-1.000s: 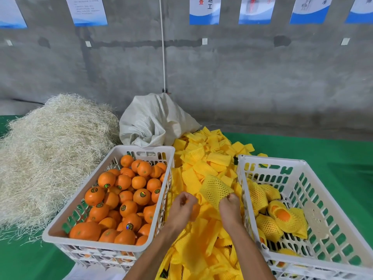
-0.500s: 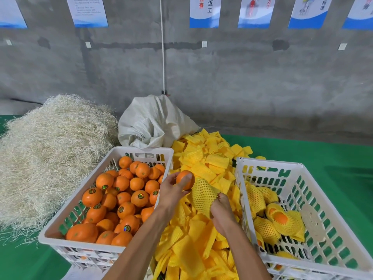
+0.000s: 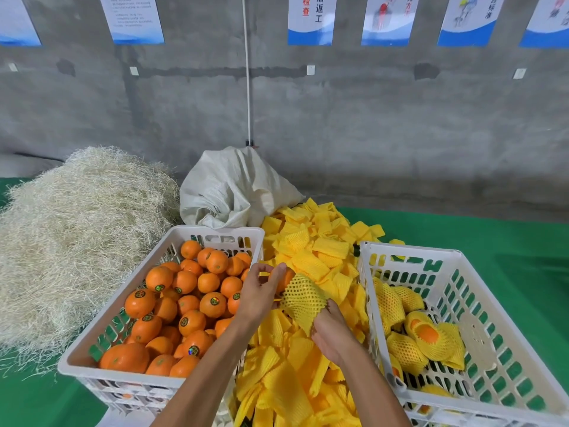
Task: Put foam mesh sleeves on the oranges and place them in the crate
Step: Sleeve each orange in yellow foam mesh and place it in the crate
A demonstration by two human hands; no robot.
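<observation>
A green surface [image 3: 492, 241] carries a straw heap [image 3: 77, 235], a white sack [image 3: 234, 189], a left crate [image 3: 92, 349] of bare oranges and a right crate [image 3: 523, 349] holding sleeved ones; between them lies a pile of yellow sleeves [image 3: 314, 241]; above it the right hand [image 3: 332, 331] grips a foam mesh sleeve [image 3: 303, 298], long axis slanting up-left, its stretched honeycomb mouth meeting the orange [image 3: 284, 280] pinched in the left hand [image 3: 261, 291].

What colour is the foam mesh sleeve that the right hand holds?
Yellow, with an open net pattern: the foam mesh sleeve in the right hand, seen in the head view.
</observation>
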